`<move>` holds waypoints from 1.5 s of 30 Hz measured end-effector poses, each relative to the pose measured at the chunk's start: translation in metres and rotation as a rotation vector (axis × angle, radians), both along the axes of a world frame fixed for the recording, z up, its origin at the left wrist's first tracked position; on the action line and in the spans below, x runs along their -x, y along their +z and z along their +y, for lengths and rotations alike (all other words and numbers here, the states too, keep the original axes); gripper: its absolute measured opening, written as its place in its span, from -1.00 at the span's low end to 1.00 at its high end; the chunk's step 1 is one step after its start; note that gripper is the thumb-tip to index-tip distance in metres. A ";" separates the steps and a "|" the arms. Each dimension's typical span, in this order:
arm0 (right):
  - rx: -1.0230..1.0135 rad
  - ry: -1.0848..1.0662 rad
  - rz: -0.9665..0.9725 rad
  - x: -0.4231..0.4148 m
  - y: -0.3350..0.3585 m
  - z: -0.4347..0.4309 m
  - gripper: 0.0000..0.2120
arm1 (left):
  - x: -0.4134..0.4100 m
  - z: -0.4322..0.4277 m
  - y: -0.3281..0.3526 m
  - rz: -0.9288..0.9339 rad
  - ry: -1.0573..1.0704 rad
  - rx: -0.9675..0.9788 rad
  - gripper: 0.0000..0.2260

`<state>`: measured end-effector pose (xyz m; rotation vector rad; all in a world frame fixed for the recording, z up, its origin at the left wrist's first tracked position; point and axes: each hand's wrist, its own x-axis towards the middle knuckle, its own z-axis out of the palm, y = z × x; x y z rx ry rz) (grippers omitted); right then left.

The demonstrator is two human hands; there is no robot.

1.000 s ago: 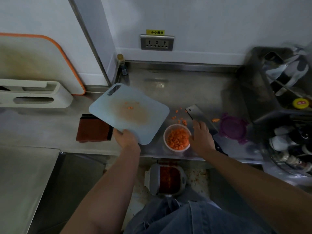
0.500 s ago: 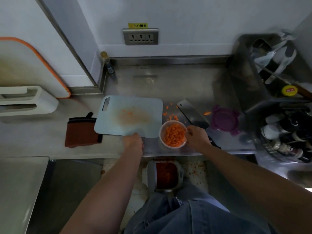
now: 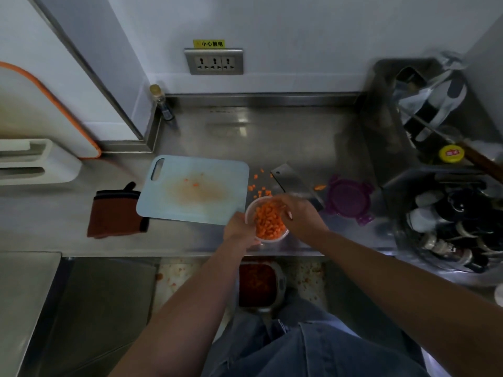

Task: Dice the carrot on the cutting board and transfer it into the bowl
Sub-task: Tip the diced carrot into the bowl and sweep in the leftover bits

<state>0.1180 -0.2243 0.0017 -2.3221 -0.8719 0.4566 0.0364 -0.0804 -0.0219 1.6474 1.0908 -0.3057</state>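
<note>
Cutting board: the pale blue cutting board [image 3: 193, 189] now lies flat on the steel counter [image 3: 272, 137]; a second ago it was held up at a tilt. Only an orange stain and a few crumbs remain on it.
Left hand: the left hand [image 3: 239, 229] has let go of the board's near edge and moved to the bowl [image 3: 251, 210], where it cups the left wall with fingers curled around it.
Right hand: the right hand [image 3: 296, 213] has come off the counter beside the bowl and now closes over the far right rim, fingertips hooked at the edge.
Grip state: both hands hold the bowl between them. Whether it is lifted or resting on the counter cannot be told.
Diced carrot: the diced carrot [image 3: 268, 223] fills the bowl, directly between the two palms and near the counter's front edge.
Stray carrot pieces: stray carrot pieces [image 3: 258, 187] lie on the counter just beyond the bowl, between the board and the cleaver [image 3: 294, 183], outside either grip.
Meaning for the task: dicing and the scrape-off look finished. What remains, by my judgement, is gathering the spilled pieces.
Nearby: a purple lid [image 3: 348, 198] sits right of the cleaver, apart from the hands.
</note>
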 end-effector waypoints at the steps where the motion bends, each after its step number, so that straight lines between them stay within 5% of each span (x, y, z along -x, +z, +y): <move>1: 0.037 0.073 -0.012 0.001 -0.002 -0.003 -0.64 | -0.001 0.000 0.000 -0.005 0.020 0.003 -0.91; 5: 0.063 0.173 -0.049 0.001 -0.006 -0.018 -0.56 | -0.006 -0.004 0.007 -0.031 0.166 0.031 -0.87; 12: -0.177 -0.043 -0.047 -0.023 0.001 -0.052 -0.60 | -0.023 -0.017 0.008 -0.062 0.279 0.000 -0.79; 19: 0.521 -0.098 -0.005 -0.048 -0.026 -0.102 -0.75 | -0.033 -0.040 0.009 -0.044 0.266 -0.017 -0.71; 24: 0.584 -0.016 -0.014 -0.050 -0.039 -0.117 -0.67 | -0.030 -0.051 0.021 -0.072 0.245 -0.027 -0.78; 28: 0.403 -0.101 -0.203 -0.050 -0.035 -0.120 -0.60 | -0.029 -0.054 0.021 -0.076 0.262 0.018 -0.81; 33: -0.153 -0.279 -0.370 -0.065 0.000 -0.109 -0.58 | -0.023 -0.057 0.018 -0.081 0.267 0.068 -0.88; 38: -0.486 -0.598 -0.093 -0.073 0.040 -0.079 -0.71 | -0.018 -0.058 0.020 -0.092 0.283 0.151 -0.85; 41: -0.660 -0.731 0.254 -0.067 0.046 -0.060 -0.66 | -0.015 -0.058 0.021 -0.100 0.289 0.198 -0.77; 45: -0.684 -0.810 0.565 -0.053 0.033 -0.049 -0.73 | -0.009 -0.057 0.024 -0.110 0.299 0.252 -0.76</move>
